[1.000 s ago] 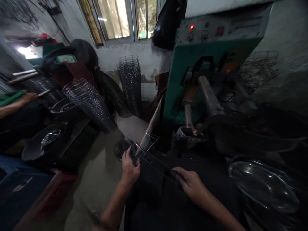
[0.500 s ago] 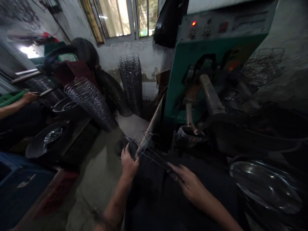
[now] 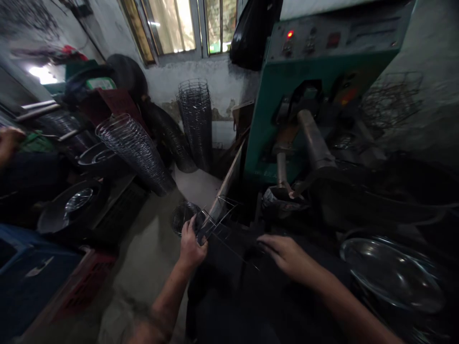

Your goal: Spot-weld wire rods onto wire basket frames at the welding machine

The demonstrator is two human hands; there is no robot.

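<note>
Nearest, just right of the green machine's (image 3: 272, 110) base: a shiny metal basin (image 3: 392, 274), contents too dark to tell. Before the machine, a thin wire frame (image 3: 218, 224) of straight rods, bare and grey, held low over a dark lap. Left hand (image 3: 190, 243) closed around the frame's left end, fingers curled on the rods. Right hand (image 3: 285, 253) at the frame's right end, fingers pressed together and laid flat; grip on the wire too dark to tell. Left of the machine, on the concrete floor (image 3: 150, 258): a small wire basket (image 3: 182, 217), then a leaning stack of wire rings (image 3: 134, 153) and an upright wire stack (image 3: 195, 122) under the window (image 3: 186, 28). Far left, another person's hand (image 3: 9, 143), blurred.
</note>
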